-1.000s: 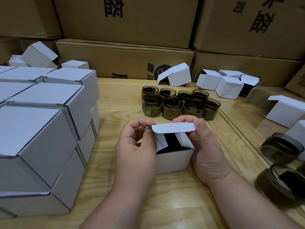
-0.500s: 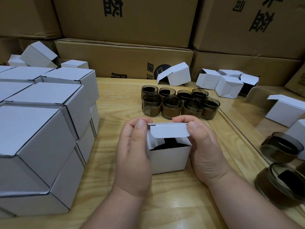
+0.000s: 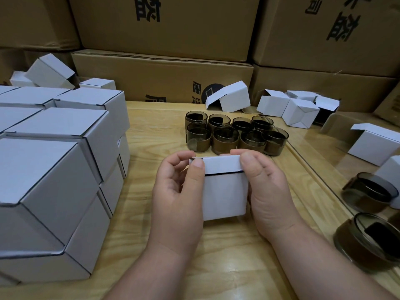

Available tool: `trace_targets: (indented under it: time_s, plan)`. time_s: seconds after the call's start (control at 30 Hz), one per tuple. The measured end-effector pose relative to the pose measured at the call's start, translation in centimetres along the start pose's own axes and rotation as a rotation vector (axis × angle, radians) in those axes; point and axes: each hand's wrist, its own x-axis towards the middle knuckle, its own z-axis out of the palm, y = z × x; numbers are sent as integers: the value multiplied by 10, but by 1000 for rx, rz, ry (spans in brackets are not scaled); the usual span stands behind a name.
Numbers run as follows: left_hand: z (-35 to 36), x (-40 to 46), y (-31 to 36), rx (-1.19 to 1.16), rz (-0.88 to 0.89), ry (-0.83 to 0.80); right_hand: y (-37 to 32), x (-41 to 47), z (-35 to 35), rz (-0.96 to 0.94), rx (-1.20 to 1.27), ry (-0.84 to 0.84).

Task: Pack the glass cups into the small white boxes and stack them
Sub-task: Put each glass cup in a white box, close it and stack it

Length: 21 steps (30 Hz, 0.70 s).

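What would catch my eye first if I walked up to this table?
Two hands, left hand and right hand, pressing the lid down on a small white box at the centre. Behind it sits a cluster of smoky glass cups; on the left rises a stack of closed white boxes.

Box contents: the shut small white box (image 3: 225, 195) hides whatever is inside.
Box sides: covered by the left hand (image 3: 177, 195) and right hand (image 3: 268, 191).
Brown cartons (image 3: 164, 24): print cut off at the top edge.
Stacked white boxes (image 3: 54, 169): cropped at left.

Box stack (image 3: 60, 169) blocks left; cups (image 3: 236, 135) ahead.
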Motion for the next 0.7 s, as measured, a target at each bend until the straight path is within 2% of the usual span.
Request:
trace_targets:
  time_s: [0.7]
  plan:
    - [0, -1, 2, 67, 19, 34, 1, 0, 1, -40, -69, -18]
